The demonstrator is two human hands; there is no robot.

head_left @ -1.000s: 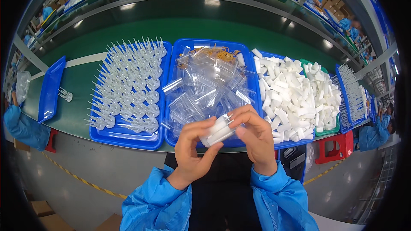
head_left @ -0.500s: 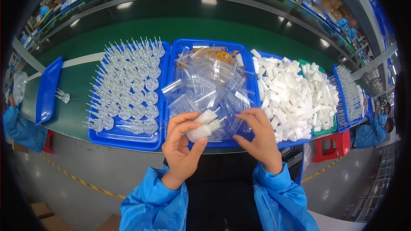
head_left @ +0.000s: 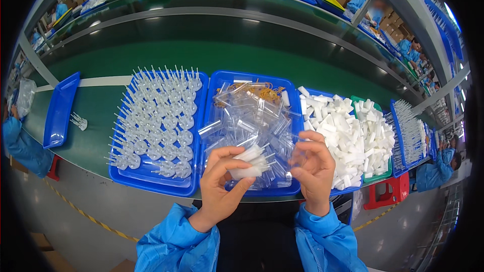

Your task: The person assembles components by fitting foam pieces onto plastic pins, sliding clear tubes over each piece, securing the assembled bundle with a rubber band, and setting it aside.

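My left hand [head_left: 224, 184] is closed around a small bundle of white parts with thin pale stems [head_left: 254, 161], the stems pointing right. Opposite it, my right hand [head_left: 316, 171] has its fingers curled around a clear plastic sleeve [head_left: 298, 160], hard to make out against the pile behind. Both hands hover over the near side of a blue tray [head_left: 214, 83], which is heaped with clear plastic sleeves [head_left: 247, 121]. Tan rubber bands [head_left: 259, 92] lie at the far end of that tray.
At left, a blue tray [head_left: 146, 184] holds rows of stemmed clear-white parts [head_left: 156, 121]. White blocks [head_left: 335, 141] fill a blue tray and a green tray [head_left: 388, 171] at right. Farther left are a blue tray [head_left: 60, 113] and a loose stemmed cluster [head_left: 79, 121]. A red stool [head_left: 388, 194] stands at right.
The trays sit lower in view. My right hand has closed its fingers on a clear sleeve from the pile. The bundle in my left hand has turned, showing more stems.
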